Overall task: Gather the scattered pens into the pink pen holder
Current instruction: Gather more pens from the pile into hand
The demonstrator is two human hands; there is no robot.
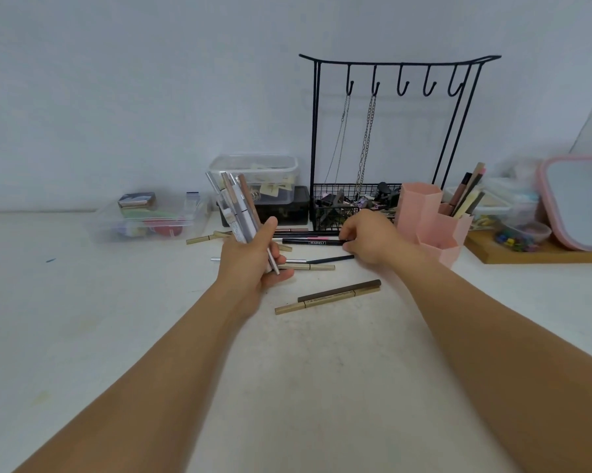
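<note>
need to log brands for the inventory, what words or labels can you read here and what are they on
"MADIELI", as best it reads: white label on the black pen lying on the table, which the right hand grips at its end.
Print on the pale pens bunched in the left hand: too small and blurred to read.
Marks on the beige pen nearest the camera: too small to read.

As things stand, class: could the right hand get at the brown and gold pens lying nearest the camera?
Probably yes. The right hand is pinching a black pen farther back, but bare table lies between it and the brown and gold pens; nothing covers them.
</note>
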